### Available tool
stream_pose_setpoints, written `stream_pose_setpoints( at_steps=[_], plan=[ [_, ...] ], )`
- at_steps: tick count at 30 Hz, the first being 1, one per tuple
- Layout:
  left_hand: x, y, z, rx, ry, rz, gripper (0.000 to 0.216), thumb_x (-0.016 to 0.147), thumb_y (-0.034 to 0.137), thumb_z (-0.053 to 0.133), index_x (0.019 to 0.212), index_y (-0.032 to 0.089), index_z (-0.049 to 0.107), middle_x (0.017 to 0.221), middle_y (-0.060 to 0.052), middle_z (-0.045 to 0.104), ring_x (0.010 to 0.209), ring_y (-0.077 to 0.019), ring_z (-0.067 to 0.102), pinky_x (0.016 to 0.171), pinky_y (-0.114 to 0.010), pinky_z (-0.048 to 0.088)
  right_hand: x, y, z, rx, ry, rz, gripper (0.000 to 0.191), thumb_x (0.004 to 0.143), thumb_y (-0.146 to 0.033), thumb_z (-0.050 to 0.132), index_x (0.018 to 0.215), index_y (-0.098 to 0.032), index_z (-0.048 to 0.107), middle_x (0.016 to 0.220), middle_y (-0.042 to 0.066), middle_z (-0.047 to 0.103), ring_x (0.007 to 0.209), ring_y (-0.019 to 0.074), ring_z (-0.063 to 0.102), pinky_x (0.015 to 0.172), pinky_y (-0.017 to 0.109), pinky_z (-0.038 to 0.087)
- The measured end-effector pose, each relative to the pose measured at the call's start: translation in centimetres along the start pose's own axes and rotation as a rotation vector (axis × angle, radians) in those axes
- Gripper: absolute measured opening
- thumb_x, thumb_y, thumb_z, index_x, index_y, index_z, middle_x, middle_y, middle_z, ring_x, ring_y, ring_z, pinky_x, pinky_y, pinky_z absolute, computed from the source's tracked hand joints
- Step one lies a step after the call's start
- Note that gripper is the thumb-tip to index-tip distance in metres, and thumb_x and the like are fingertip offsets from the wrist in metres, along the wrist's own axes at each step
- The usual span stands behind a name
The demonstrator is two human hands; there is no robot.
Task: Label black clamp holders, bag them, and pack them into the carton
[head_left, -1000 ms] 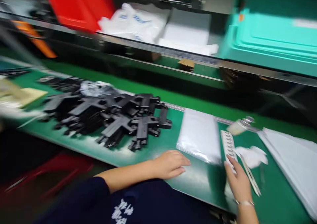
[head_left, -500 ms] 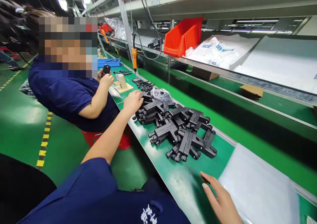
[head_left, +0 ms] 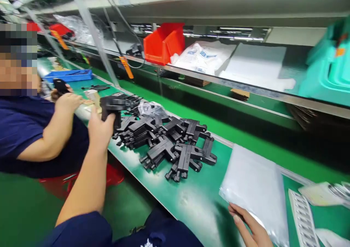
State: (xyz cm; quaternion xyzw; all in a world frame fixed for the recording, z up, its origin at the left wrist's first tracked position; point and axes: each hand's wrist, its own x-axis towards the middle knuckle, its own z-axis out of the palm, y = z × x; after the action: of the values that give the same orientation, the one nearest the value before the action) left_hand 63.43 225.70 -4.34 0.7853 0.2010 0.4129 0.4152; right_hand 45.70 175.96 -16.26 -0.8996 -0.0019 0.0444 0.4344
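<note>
My left hand (head_left: 100,132) is closed around a black plastic part (head_left: 112,106), lifted above the left end of a pile. The part is blurred by motion. In the pile, several similar black parts (head_left: 161,146) with forked ends and small knobs overlap on the green bench; one bears the lettering BOSCH. At the lower right is my right hand (head_left: 253,228), fingers slightly apart, over the near edge of a stack of clear plastic bags (head_left: 254,188). Nothing shows in its grasp.
On the left a co-worker (head_left: 35,130) holds a black item beside a blue tray (head_left: 71,75). An orange electric screwdriver (head_left: 126,67) hangs above the bench. The shelf carries a red bin (head_left: 165,44) and a white bag (head_left: 203,57). A white label strip (head_left: 304,218) lies right.
My left hand has raised a black part from the pile and moved left. The view has turned right. My right hand has come to the plastic bags' edge.
</note>
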Motion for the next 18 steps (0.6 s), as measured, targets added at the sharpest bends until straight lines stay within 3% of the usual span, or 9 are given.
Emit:
stream_pose_setpoints(
  at_steps=[2,4,5,8,11,14,16,18],
  plan=[
    [-4.2,1.8,0.9,-0.309,-0.141,-0.012,0.034,0.087,0.044,0.054,0.11,0.019,0.056,0.108,-0.002,0.067,0.099,-0.0224,0.064,0.093,-0.049,0.052,-0.6,-1.6,0.1,0.013,0.048,-0.038,0.04,0.09,-0.05,0.051,0.116,-0.025,0.068,0.113,0.008,0.072,0.102,0.0238,0.07,0.09,0.034,0.058],
    [-10.0,4.3,2.8,-0.711,-0.503,-0.11,0.033,0.081,0.05,0.061,0.097,0.021,0.063,0.091,-0.001,0.07,0.086,-0.0213,0.067,0.081,-0.042,0.058,-0.8,-3.5,0.7,0.048,0.054,-0.115,0.042,0.093,-0.045,0.048,0.127,-0.024,0.06,0.122,0.01,0.067,0.104,0.0221,0.068,0.095,0.037,0.055],
    [-13.5,5.6,3.9,-0.825,-0.755,-0.17,0.037,0.077,0.054,0.064,0.092,0.021,0.066,0.087,-0.003,0.071,0.085,-0.0226,0.067,0.079,-0.041,0.059,-0.9,-4.4,1.1,0.071,0.062,-0.165,0.046,0.093,-0.043,0.048,0.134,-0.023,0.054,0.131,0.011,0.061,0.108,0.0218,0.066,0.097,0.037,0.053],
    [-24.5,8.9,7.1,-0.915,-1.268,-0.432,0.048,0.061,0.058,0.077,0.091,0.02,0.071,0.094,-0.006,0.073,0.094,-0.0269,0.068,0.083,-0.04,0.057,-1.2,-6.0,2.4,0.111,0.124,-0.275,0.068,0.089,-0.047,0.056,0.148,-0.022,0.033,0.148,0.014,0.043,0.124,0.0259,0.055,0.101,0.04,0.05],
    [-32.0,10.1,9.0,-0.848,-1.44,-0.664,0.054,0.062,0.058,0.078,0.1,0.019,0.072,0.107,-0.009,0.072,0.108,-0.0284,0.063,0.102,-0.044,0.046,-2.3,-5.4,3.1,0.032,0.317,-0.223,0.085,0.084,-0.045,0.064,0.152,-0.022,0.019,0.147,0.016,0.042,0.131,0.0308,0.048,0.102,0.045,0.049],
    [-33.3,10.2,10.4,-0.844,-1.678,-0.674,0.054,0.061,0.044,0.083,0.107,0.018,0.07,0.112,-0.01,0.07,0.112,-0.0293,0.061,0.105,-0.043,0.041,-4.4,-3.0,2.0,-0.103,0.46,-0.158,0.085,0.086,-0.032,0.06,0.154,-0.024,0.01,0.139,0.014,0.05,0.122,0.0291,0.055,0.094,0.043,0.054],
    [-32.2,10.2,11.4,-0.875,-1.911,-0.684,0.063,0.062,0.047,0.08,0.116,0.016,0.067,0.113,-0.013,0.069,0.109,-0.0314,0.062,0.096,-0.043,0.046,-5.9,-1.4,0.6,-0.22,0.432,-0.191,0.082,0.086,-0.027,0.058,0.154,-0.026,0.011,0.132,0.012,0.056,0.114,0.0273,0.059,0.09,0.041,0.055],
    [-31.1,10.4,12.3,-0.826,-2.065,-0.642,0.072,0.066,0.057,0.073,0.122,0.014,0.062,0.115,-0.015,0.067,0.104,-0.0315,0.062,0.088,-0.04,0.048,-7.0,-0.3,-0.8,-0.388,0.325,-0.248,0.077,0.086,-0.022,0.058,0.152,-0.029,0.02,0.126,0.01,0.061,0.105,0.0268,0.061,0.085,0.041,0.056]
  ],
)
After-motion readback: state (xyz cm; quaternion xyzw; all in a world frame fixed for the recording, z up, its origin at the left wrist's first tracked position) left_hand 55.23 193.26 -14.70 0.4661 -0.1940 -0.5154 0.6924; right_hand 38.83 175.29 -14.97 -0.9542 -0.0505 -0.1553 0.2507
